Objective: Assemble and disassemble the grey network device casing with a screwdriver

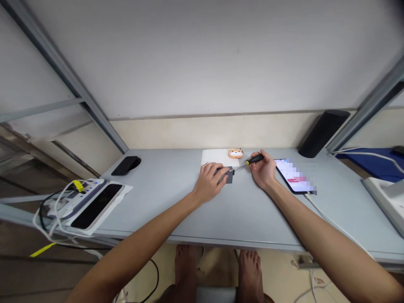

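Observation:
My left hand (pixel 210 181) rests over a small dark grey box-like piece (pixel 229 176) on the desk, its fingers bent around the left part and hiding much of it. In my right hand (pixel 263 169) is a screwdriver (pixel 255 159) with a black and yellow handle. Its thin metal shaft points left, and the tip meets or nearly meets the upper edge of the grey piece; I cannot tell exactly. Just behind lie a white sheet of paper (pixel 214 156) and a small orange and white animal-faced case (pixel 235 153).
To the right lies a lit phone (pixel 293 176) with a white cable (pixel 334 223); a black cylinder (pixel 323 134) stands near the wall. On the left are a black object (pixel 126 165), a dark phone (pixel 97 206) and a power strip (pixel 77 198) with tangled cables. The desk's front edge (pixel 221 240) is near me.

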